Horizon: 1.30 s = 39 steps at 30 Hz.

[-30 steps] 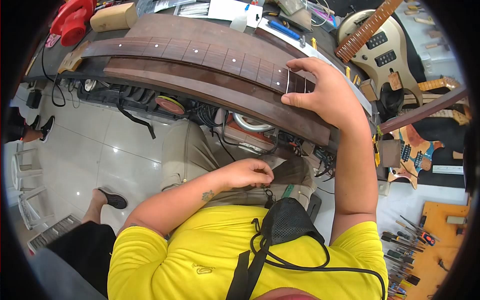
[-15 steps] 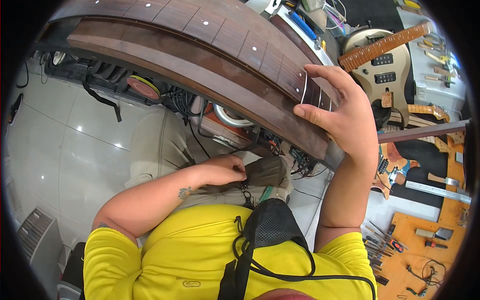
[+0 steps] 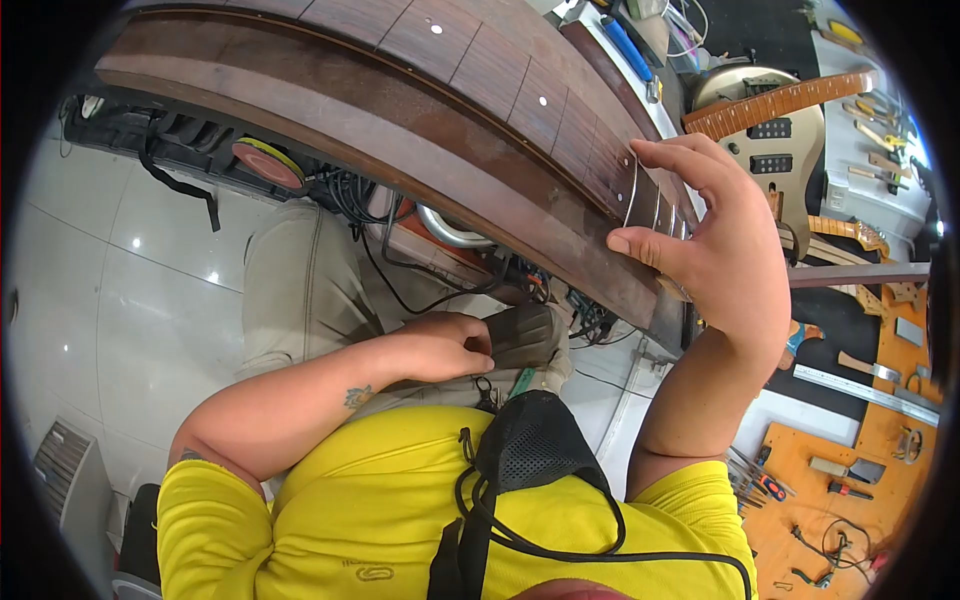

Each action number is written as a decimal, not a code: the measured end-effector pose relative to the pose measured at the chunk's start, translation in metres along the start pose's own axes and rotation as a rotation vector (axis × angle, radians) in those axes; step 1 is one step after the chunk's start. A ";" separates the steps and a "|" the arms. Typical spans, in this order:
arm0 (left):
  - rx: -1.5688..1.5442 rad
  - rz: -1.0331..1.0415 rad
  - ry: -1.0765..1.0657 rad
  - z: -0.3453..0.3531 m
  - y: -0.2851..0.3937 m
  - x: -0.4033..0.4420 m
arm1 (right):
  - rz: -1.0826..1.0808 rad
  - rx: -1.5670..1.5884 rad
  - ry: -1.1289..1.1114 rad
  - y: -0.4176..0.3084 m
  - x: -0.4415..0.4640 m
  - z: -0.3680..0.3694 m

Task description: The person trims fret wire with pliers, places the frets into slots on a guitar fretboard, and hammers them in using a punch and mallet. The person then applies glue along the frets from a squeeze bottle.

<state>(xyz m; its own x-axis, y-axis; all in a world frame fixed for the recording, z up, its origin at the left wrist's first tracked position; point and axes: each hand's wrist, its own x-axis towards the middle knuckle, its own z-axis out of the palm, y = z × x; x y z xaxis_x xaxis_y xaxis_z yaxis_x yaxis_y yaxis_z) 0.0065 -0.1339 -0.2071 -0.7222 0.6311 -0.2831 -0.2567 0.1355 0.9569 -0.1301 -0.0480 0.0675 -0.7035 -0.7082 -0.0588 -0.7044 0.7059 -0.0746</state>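
A long dark fretboard (image 3: 480,75) with white dot inlays runs across the upper part of the view. Near its right end, my right hand (image 3: 715,215) straddles the board, thumb at one edge and forefinger at the other. Between those two fingertips lies a shiny fret wire (image 3: 632,188), gripped at its ends. More metal frets (image 3: 657,208) show under the palm; the slots to the left hold no wire. Over my lap, my left hand (image 3: 445,345) is curled closed beside a key clip (image 3: 485,390); what is inside its fingers, if anything, is hidden.
Beneath the fretboard is a brown wooden beam (image 3: 330,130). Cables (image 3: 365,200) and a round sanding pad (image 3: 268,162) sit below it. A guitar body (image 3: 800,165) with a loose neck (image 3: 785,103) stands at right, near a tool board (image 3: 815,500). A blue tool (image 3: 625,47) lies behind.
The view has shifted, so the fretboard sits further left and closer. My right hand stays at the same fret wire. A gap now shows between my left thumb and forefinger.
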 end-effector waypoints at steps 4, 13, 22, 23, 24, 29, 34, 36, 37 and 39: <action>0.060 0.031 0.004 0.002 -0.001 -0.002 | 0.054 -0.073 -0.053 -0.005 0.003 -0.004; 0.138 0.133 0.019 -0.003 0.023 -0.023 | 0.097 -0.112 -0.089 -0.012 0.006 -0.008; 1.182 0.727 0.919 -0.098 0.174 -0.100 | 0.137 -0.020 0.003 -0.002 -0.013 -0.002; 1.300 0.614 1.022 -0.106 0.180 -0.097 | 0.137 -0.011 -0.004 -0.001 -0.014 -0.002; 1.305 0.569 0.998 -0.115 0.178 -0.090 | 0.099 -0.041 0.043 0.003 -0.016 0.001; 1.275 0.522 0.710 -0.119 0.193 -0.082 | 0.206 -0.059 -0.046 0.005 -0.022 -0.006; 1.256 0.514 0.683 -0.107 0.195 -0.071 | 0.196 -0.018 -0.022 0.024 -0.038 0.002; 1.303 0.568 0.720 -0.108 0.189 -0.065 | 0.176 0.007 -0.006 0.031 -0.041 0.003; 1.280 0.540 0.716 -0.110 0.189 -0.063 | 0.162 0.025 -0.006 0.033 -0.041 0.004; 1.286 0.629 0.631 -0.115 0.189 -0.061 | 0.156 0.026 0.032 0.038 -0.043 0.009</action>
<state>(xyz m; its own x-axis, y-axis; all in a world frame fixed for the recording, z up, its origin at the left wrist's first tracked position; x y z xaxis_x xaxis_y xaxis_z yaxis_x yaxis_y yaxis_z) -0.0722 -0.2348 -0.0161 -0.7251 0.4697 0.5036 0.6409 0.7278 0.2440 -0.1261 0.0089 0.0587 -0.8073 -0.5888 -0.0397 -0.5837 0.8066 -0.0928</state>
